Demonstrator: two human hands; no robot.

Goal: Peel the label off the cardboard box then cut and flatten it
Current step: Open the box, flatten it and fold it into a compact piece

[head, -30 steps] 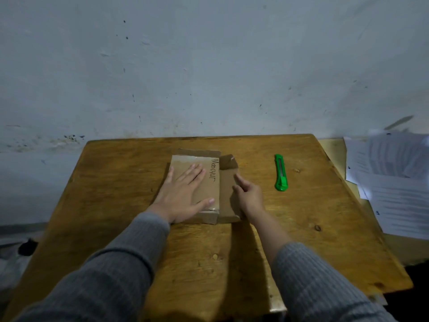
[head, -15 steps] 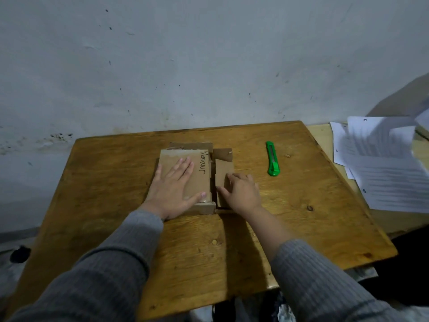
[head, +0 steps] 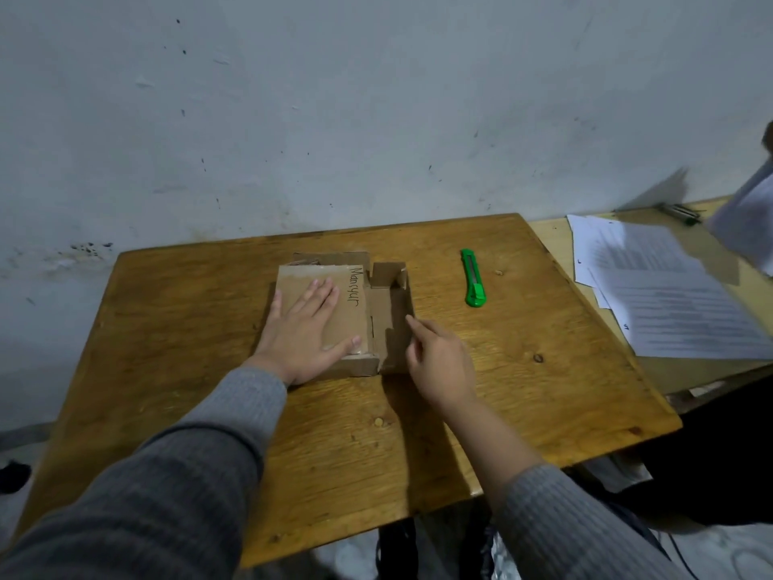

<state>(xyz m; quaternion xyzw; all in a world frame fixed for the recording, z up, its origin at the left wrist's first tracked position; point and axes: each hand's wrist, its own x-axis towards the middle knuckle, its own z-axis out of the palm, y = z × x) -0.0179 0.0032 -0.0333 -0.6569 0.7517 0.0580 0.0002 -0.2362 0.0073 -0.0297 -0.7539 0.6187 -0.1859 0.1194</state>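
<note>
A brown cardboard box point(head: 355, 316), cut open with its panels spread, lies near the middle of the wooden table point(head: 175, 328). Handwriting runs along the top panel. My left hand point(head: 305, 328) lies flat on that panel, palm down, fingers spread. My right hand point(head: 439, 362) hovers at the box's right side flap, which stands partly raised; its fingertips touch the flap's edge and hold nothing. A green utility knife point(head: 473, 283) lies on the table to the right of the box, away from both hands.
Printed paper sheets point(head: 656, 295) are spread on a lower surface to the right of the table. A blurred sheet point(head: 748, 223) moves at the far right edge. A grey wall rises directly behind the table. Pens lie at the far right back.
My right hand has lifted off the right flap and drawn back toward me; the flap has sprung up partly. My left hand stays pressed on the top panel.
</note>
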